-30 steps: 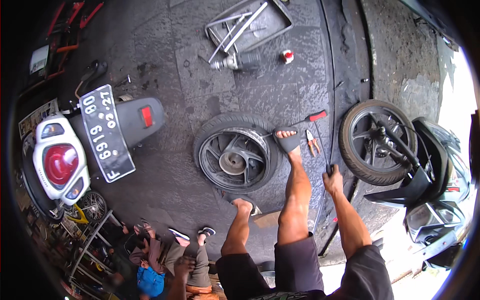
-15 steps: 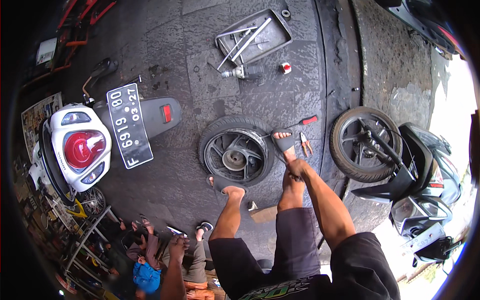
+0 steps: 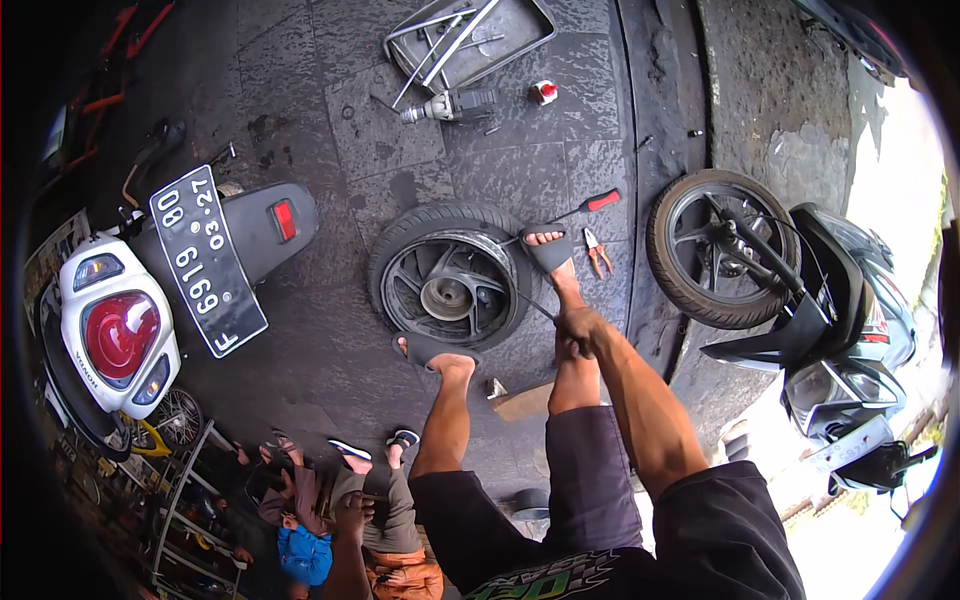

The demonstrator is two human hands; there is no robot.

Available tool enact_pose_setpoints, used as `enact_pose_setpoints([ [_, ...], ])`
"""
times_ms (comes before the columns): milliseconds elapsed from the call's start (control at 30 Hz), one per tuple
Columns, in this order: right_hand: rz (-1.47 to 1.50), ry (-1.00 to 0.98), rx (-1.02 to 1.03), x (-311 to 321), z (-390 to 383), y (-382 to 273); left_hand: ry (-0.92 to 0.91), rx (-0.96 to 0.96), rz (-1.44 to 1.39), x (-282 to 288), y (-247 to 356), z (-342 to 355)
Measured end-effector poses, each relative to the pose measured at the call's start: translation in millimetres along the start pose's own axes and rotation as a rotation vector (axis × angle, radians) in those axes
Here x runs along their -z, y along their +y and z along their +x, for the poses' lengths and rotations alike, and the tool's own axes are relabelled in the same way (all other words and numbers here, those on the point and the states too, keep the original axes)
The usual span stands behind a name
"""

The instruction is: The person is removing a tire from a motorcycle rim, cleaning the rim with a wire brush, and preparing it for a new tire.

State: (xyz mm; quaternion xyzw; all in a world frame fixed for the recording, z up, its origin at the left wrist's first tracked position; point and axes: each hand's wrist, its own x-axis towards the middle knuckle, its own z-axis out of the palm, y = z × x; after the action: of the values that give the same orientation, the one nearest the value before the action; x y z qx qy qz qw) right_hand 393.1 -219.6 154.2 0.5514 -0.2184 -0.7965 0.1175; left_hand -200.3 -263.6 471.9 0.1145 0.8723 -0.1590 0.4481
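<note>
A motorcycle wheel with a black tire lies flat on the dark floor between my sandalled feet. The right sandal presses on its edge, and the left rests at its near side. In front of my right shin, my right hand is closed on a thin dark tire lever that reaches to the rim. A red-handled lever points its shaft at the tire beside my right toes. Low on the left, my left hand is raised with curled fingers; its contents are unclear.
Pliers lie right of my foot. Farther off are a white bottle with a red cap, an air impact wrench and a metal tray of rods. Scooters flank me; people sit at lower left. Cardboard lies nearby.
The view has shifted, so floor things sit higher and farther left. The tire lever now shows between my right hand and the rim. My feet remain at the wheel.
</note>
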Motion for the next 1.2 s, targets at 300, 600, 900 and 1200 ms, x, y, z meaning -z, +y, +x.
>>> enact_pose_setpoints([
  [300,0.747,0.23,0.2,-89.4,33.1,28.6,-0.054,0.098,-0.007,-12.6,-21.9,1.6],
  [600,0.497,0.754,0.057,-153.6,-25.2,7.1,-0.18,0.098,0.065,-38.6,-10.0,14.3],
  [900,0.394,0.606,0.235,-125.2,31.7,66.6,-0.107,-0.084,-0.103,-64.3,59.9,23.8],
  [1200,-1.168,0.476,0.639,-61.5,-4.2,-92.2,-0.169,-0.2,-0.124,-111.9,79.5,30.6],
])
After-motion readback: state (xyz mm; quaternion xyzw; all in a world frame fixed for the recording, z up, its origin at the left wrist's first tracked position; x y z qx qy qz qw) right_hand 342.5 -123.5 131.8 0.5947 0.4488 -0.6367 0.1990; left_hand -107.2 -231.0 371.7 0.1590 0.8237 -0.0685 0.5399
